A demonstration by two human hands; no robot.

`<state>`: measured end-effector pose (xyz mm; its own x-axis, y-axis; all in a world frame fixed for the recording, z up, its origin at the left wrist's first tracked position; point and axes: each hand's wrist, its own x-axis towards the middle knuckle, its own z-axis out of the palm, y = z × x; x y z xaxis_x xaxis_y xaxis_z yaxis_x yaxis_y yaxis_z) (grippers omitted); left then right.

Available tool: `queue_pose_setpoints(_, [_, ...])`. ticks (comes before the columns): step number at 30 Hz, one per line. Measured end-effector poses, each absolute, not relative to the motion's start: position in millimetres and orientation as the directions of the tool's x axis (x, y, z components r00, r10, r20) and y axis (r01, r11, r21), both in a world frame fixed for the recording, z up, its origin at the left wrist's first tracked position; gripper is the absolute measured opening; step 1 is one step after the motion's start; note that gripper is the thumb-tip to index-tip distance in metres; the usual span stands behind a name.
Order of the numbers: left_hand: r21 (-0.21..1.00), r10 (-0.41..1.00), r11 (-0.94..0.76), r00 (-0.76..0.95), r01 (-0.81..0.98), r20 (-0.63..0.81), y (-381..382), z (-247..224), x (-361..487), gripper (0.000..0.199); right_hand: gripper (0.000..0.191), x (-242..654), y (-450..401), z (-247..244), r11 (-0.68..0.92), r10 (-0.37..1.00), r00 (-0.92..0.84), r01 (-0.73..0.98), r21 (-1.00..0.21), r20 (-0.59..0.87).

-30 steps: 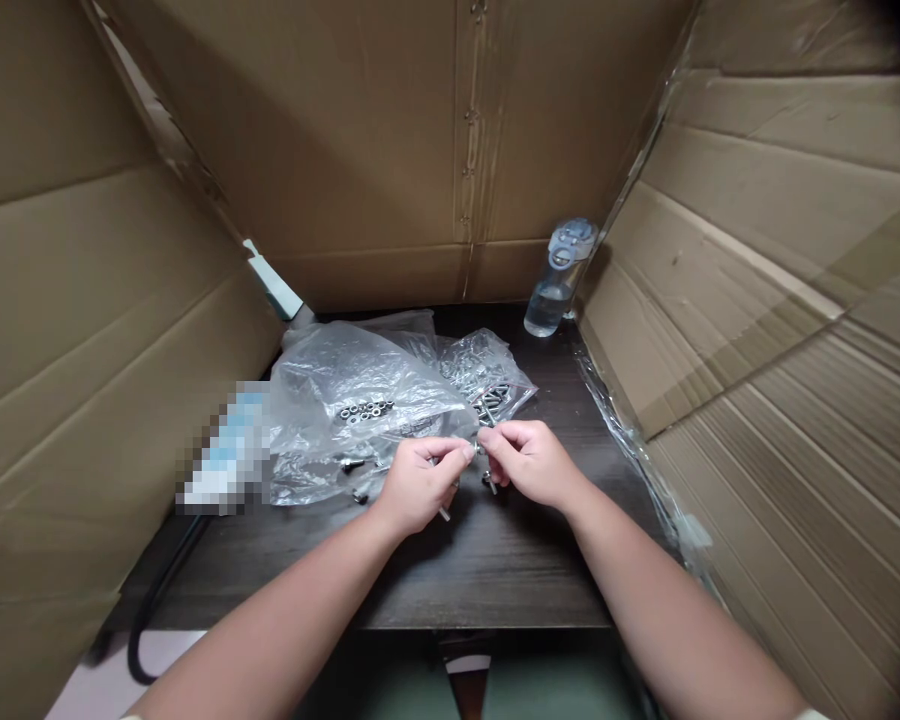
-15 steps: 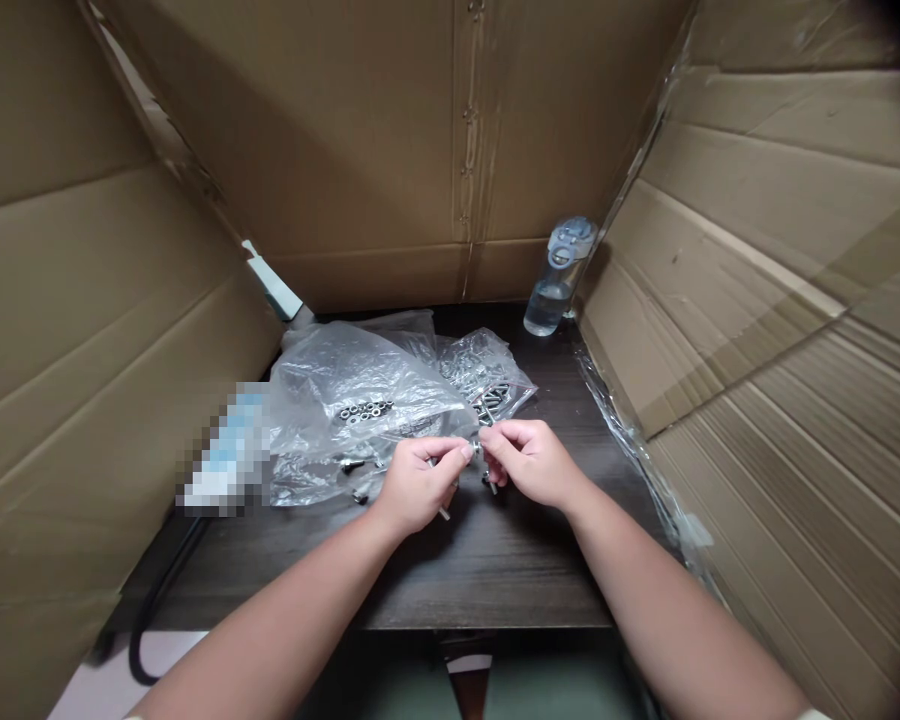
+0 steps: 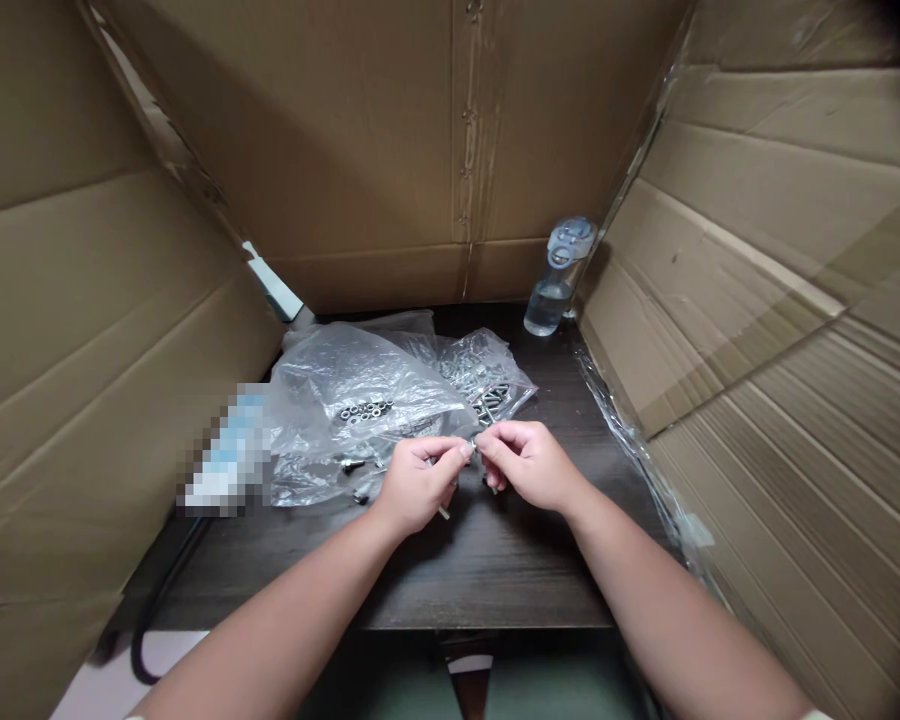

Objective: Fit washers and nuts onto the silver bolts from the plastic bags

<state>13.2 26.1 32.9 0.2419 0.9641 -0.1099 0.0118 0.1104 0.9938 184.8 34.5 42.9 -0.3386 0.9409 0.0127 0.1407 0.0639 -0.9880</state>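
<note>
Over the front of the dark table, my two hands meet fingertip to fingertip. My left hand (image 3: 416, 485) is closed, with the shank of a metal bolt (image 3: 443, 512) sticking out below its fingers. Its thumb and forefinger pinch a small shiny metal piece (image 3: 472, 446), mostly hidden. My right hand (image 3: 529, 465) pinches at the same piece from the other side, and another metal end shows under its curled fingers. Just beyond lie a clear plastic bag (image 3: 375, 365) with several nuts (image 3: 365, 411) and a smaller bag of bolts (image 3: 499, 390).
Dark-headed fasteners (image 3: 351, 466) lie by the bag's near edge. A water bottle (image 3: 549, 300) stands at the back right. Cardboard walls (image 3: 360, 150) enclose the table (image 3: 495, 590) on three sides. A black cable (image 3: 150, 610) hangs at the left, near a blurred-out object (image 3: 229, 455).
My right fingertips have moved slightly left, closing the small gap to my left fingertips around the metal piece. My left hand has stayed almost still.
</note>
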Motion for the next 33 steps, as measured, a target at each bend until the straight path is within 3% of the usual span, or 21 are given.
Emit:
queue_pose_setpoints(3, [0.989, 0.965, 0.142, 0.23, -0.04, -0.129, 26.9, 33.2, 15.1, 0.033, 0.039, 185.4, 35.9, 41.7, 0.092, 0.95, -0.31, 0.183, -0.979, 0.032])
queue_pose_setpoints(6, [0.97, 0.962, 0.193, 0.225, -0.147, -0.157, 27.2, 33.7, 16.8, 0.033, 0.028, 187.0, 36.3, 43.8, 0.062, 0.947, -0.318, 0.047, -0.997, 0.043])
queue_pose_setpoints(8, [0.954, 0.957, 0.222, 0.233, -0.203, -0.173, 27.1, 33.9, 17.0, 0.032, 0.032, 187.6, 35.6, 45.8, 0.024, 0.938, -0.345, -0.041, -0.999, 0.037])
queue_pose_setpoints(11, [0.963, 0.957, 0.208, 0.239, -0.171, -0.164, 26.5, 33.4, 15.8, 0.032, 0.03, 187.3, 33.9, 47.0, 0.0, 0.938, -0.346, -0.056, -0.998, 0.019])
queue_pose_setpoints(18, [0.997, 0.966, 0.069, 0.246, 0.045, -0.078, 25.0, 36.4, 11.6, 0.031, 0.023, 187.0, 31.3, 46.8, 0.129, 0.925, -0.374, 0.155, -0.979, 0.062])
queue_pose_setpoints(23, [0.995, 0.968, 0.057, 0.24, 0.083, -0.075, 25.3, 38.1, 13.1, 0.031, 0.042, 185.9, 33.9, 45.4, 0.259, 0.925, -0.357, 0.342, -0.903, 0.13])
queue_pose_setpoints(25, [0.994, 0.968, 0.098, 0.23, 0.044, -0.105, 26.4, 36.3, 13.6, 0.031, 0.04, 186.3, 34.9, 44.9, 0.219, 0.937, -0.33, 0.304, -0.927, 0.113])
queue_pose_setpoints(29, [0.98, 0.959, 0.175, 0.242, -0.093, -0.148, 28.2, 32.3, 13.1, 0.032, 0.024, 188.5, 34.2, 45.5, 0.089, 0.925, -0.374, 0.034, -0.995, 0.069])
queue_pose_setpoints(33, [0.993, 0.955, 0.119, 0.276, -0.011, -0.111, 27.5, 33.7, 11.1, 0.033, 0.019, 187.9, 32.4, 46.4, 0.104, 0.922, -0.367, -0.071, -0.992, 0.123])
